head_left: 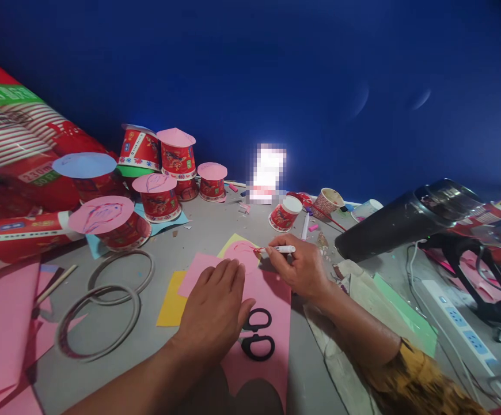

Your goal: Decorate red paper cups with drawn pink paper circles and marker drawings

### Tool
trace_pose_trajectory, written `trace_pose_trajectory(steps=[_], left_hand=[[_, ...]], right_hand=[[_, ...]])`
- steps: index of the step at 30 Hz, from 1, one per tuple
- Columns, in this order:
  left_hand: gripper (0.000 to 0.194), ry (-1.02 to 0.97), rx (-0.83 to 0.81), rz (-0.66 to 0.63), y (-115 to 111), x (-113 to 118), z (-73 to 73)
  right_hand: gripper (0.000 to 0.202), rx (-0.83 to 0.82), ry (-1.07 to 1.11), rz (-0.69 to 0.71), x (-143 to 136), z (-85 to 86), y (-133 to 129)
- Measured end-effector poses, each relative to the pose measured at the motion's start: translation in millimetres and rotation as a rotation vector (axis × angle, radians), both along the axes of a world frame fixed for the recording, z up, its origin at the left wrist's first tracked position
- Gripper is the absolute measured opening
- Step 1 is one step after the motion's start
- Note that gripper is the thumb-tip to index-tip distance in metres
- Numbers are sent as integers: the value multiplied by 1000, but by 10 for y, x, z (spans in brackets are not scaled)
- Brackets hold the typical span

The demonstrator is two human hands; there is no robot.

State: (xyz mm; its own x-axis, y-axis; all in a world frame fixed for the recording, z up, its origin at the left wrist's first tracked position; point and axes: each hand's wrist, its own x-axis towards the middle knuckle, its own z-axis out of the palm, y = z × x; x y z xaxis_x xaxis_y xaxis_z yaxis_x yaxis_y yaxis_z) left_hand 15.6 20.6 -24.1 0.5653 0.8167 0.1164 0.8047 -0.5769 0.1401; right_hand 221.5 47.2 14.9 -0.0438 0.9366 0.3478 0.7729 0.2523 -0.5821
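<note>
My right hand grips a white marker pen, its red tip down on a round pink paper piece. Red curved lines show on that piece. Flat over the pink paper lies my left hand, fingers stretched out together, thumb apart. Beneath it a larger pink sheet with curved cut-outs reaches toward me, and yellow paper sticks out on the left. Black-handled scissors rest on the pink sheet beside my left thumb, their blades hidden under the hand.
Red paper cups with paper tops stand at the back left. Two grey rings lie left of my hand. A black thermos leans at the right, near a white power strip. A small red cup sits beyond my right hand.
</note>
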Motion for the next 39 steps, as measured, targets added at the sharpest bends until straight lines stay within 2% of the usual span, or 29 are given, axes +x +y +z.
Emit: trace_pose_trajectory(steps=[5, 10, 15, 21, 26, 32, 39], left_hand=[[47, 3, -14, 3, 1, 5, 14], [48, 21, -11, 3, 1, 4, 17], [47, 18, 7, 0, 3, 7, 10], [47, 5, 8, -1, 3, 2, 14], [45, -13, 18, -4, -2, 1, 3], [44, -18, 5, 1, 2, 7, 3], [45, -5, 10, -5, -5, -4, 45]], right_hand=[[22, 22, 4, -33, 9, -16, 3], [22, -9, -9, -2, -12, -19, 1], [21, 45, -7, -49, -2, 19, -3], [23, 32, -1, 20, -4, -8, 5], [22, 54, 23, -50, 19, 3, 13], [25, -28, 51, 19, -32, -42, 5], [22, 56, 82, -47, 35, -52, 48]])
